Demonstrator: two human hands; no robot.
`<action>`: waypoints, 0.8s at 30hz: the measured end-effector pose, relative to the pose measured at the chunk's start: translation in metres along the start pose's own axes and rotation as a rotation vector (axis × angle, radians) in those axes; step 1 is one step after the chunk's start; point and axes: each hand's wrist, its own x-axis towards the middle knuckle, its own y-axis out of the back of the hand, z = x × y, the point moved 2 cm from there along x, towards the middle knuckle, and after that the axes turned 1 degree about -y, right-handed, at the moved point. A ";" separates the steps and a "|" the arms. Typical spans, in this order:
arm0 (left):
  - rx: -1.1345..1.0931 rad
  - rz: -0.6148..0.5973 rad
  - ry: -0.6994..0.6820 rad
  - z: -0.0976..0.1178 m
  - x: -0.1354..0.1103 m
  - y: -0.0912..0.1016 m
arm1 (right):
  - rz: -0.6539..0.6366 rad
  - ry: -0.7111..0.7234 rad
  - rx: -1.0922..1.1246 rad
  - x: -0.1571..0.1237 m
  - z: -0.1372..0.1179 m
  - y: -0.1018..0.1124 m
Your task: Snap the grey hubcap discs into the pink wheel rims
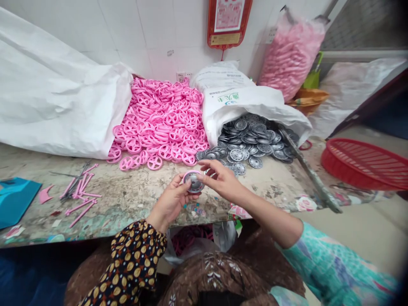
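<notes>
Over a worn bench (pixel 127 199), left hand (pixel 168 202) cups a pink-rimmed wheel (pixel 194 182), right hand (pixel 221 180) pinching it.

A small assembly workshop (plain and well-worn): heaps of pink plastic wheels (pixel 159 123) and silver wheel covers (pixel 251 140) spill from woven sacks (pixel 242 102) across a scuffed, stained workbench (pixel 137 193) beneath a white tiled wall (pixel 153 38).

Left hand (pixel 170 202) cupped, fingers curled upward; right hand (pixel 223 180) reaching across just beside it, fingers extended toward it, right forearm (pixel 264 214) bare, both arms bent.
</notes>
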 end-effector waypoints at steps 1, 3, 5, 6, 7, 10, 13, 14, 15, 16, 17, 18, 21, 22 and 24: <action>0.020 -0.022 -0.009 0.002 -0.003 -0.003 | -0.070 -0.051 0.094 0.003 -0.001 0.000; 0.080 -0.034 -0.041 0.002 -0.007 -0.009 | -0.171 -0.092 0.246 0.007 -0.001 -0.005; 0.150 -0.007 -0.087 -0.002 -0.009 -0.013 | -0.125 -0.114 0.320 0.006 0.004 -0.012; 0.176 0.020 -0.108 -0.005 -0.010 -0.013 | -0.071 -0.132 0.335 0.004 0.008 -0.016; 0.196 0.051 -0.121 -0.009 -0.012 -0.012 | -0.020 -0.156 0.350 0.002 0.012 -0.021; 0.273 0.098 -0.055 -0.020 -0.019 -0.003 | 0.010 -0.275 0.430 -0.015 0.031 -0.038; 0.503 -0.020 0.147 -0.026 -0.031 0.015 | -0.143 -0.454 0.465 -0.046 0.047 -0.058; 0.606 -0.059 0.196 -0.025 -0.035 0.022 | -0.209 -0.482 0.420 -0.058 0.049 -0.064; 0.711 -0.074 0.215 -0.022 -0.037 0.029 | -0.257 -0.465 0.336 -0.068 0.049 -0.067; 0.811 -0.056 0.192 -0.019 -0.037 0.035 | -0.286 -0.401 0.221 -0.076 0.047 -0.068; 0.906 -0.010 0.137 -0.014 -0.034 0.041 | -0.301 -0.308 0.089 -0.081 0.043 -0.067; 0.994 0.051 0.063 -0.009 -0.030 0.045 | -0.298 -0.201 -0.054 -0.082 0.037 -0.063; 1.242 0.197 -0.192 0.003 -0.006 0.046 | -0.271 0.007 -0.502 -0.062 0.026 -0.041; 1.332 0.224 -0.276 0.006 0.005 0.043 | -0.264 0.025 -0.661 -0.050 0.026 -0.032; 1.561 0.248 -0.443 0.008 0.028 0.033 | -0.281 0.048 -0.947 -0.026 0.031 -0.017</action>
